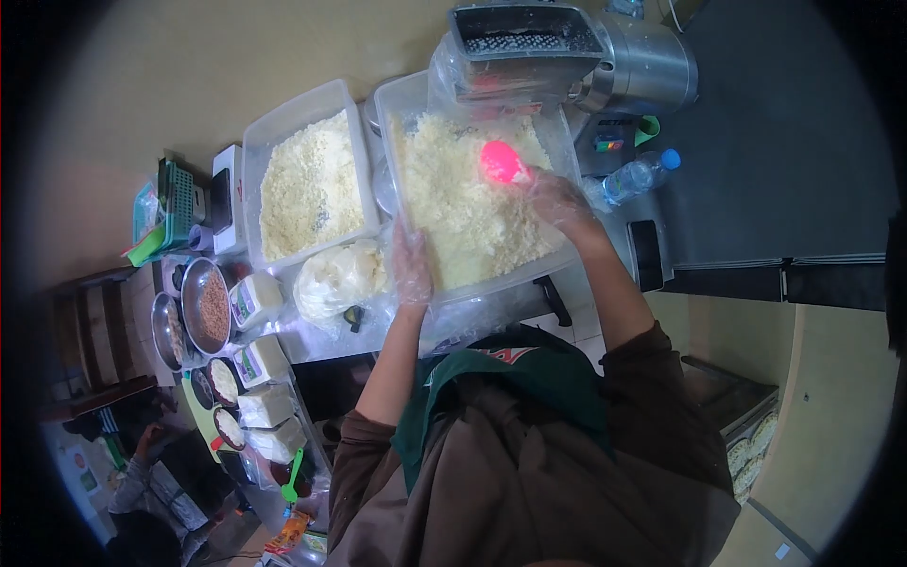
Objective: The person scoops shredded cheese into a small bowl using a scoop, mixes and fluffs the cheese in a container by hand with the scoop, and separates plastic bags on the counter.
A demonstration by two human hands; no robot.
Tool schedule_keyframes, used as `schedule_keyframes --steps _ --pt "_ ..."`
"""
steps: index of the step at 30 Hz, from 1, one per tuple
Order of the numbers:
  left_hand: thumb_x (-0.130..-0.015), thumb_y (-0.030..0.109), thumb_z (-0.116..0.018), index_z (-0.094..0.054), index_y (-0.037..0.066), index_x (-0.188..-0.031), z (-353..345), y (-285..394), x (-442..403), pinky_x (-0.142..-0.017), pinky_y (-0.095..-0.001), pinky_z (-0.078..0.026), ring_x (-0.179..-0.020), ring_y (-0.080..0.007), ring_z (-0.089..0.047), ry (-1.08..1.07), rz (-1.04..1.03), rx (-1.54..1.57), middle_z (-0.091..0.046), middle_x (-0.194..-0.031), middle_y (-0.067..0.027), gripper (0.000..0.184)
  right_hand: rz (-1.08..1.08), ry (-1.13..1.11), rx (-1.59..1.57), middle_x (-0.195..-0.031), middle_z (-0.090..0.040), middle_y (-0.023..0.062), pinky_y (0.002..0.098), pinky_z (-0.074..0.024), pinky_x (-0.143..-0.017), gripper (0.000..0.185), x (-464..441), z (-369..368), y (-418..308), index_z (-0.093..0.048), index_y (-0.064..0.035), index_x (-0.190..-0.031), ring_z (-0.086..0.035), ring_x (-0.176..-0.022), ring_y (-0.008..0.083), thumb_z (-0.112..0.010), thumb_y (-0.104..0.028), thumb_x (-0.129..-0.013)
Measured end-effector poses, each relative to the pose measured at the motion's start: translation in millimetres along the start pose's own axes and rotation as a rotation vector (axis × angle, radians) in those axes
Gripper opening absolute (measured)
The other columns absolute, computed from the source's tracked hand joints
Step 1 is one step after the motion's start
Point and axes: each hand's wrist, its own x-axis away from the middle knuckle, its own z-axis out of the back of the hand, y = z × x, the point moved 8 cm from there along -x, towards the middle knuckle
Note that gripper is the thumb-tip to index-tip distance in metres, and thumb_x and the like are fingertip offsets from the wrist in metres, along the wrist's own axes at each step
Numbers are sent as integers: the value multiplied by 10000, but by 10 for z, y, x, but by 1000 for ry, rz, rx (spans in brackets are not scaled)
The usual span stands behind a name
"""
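Observation:
My right hand [559, 204], in a clear plastic glove, is closed round a bright pink spoon [503, 163]. The spoon's bowl is over pale, crumbly grated food [472, 203], perhaps cheese, in a translucent plastic tub [491, 286]. My left hand [413, 266], gloved too, grips the tub's near left side. Part of its fingers is hidden by the glove's glare and the tub wall. Above the tub's far end sits the mouth of a metal grating machine [524, 42].
A second tub [364, 203] of similar food stands left, with a plastic-wrapped bundle [338, 279] below it. Right are a water bottle [638, 180] and a phone [645, 255]. Bowls, including a brown-filled metal bowl [213, 307], line the left. Another person [156, 482] is at lower left.

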Motion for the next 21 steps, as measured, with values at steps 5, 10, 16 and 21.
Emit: schedule_keyframes --steps 5,10,16,21 --pt "-955 178 -475 -304 -37 -1431 9 183 26 -1098 -334 -254 -1317 -258 -380 52 -3 -49 -409 -1422 -201 550 223 -138 151 -1142 -624 177 460 -457 -911 484 471 -414 -452 -462 -236 -1357 -590 -1040 377 -440 -450 -923" --pt "-964 171 -463 -305 -28 -1435 11 121 21 -1100 -319 -245 -1325 -247 -368 54 8 -31 -409 -1427 -184 535 -128 105 -13 -993 -654 160 436 -489 -811 319 385 341 121 -613 -168 -1124 -617 -899 342 -482 -369 -913" --pt "-966 160 -459 -310 -39 -1427 12 47 16 -1096 -323 -252 -1317 -244 -376 76 -23 10 -409 -1422 -189 524 418 454 427 -762 -607 114 428 -492 -681 180 681 10 56 -595 -76 -822 -614 -737 282 -560 -251 -840" --pt "-968 165 -461 -302 -36 -1431 -5 60 22 -1098 -325 -247 -1324 -243 -364 50 4 65 -398 -1430 -186 530 374 171 324 -808 -640 131 442 -487 -703 247 760 124 -478 -636 -81 -860 -620 -763 322 -577 -321 -860"
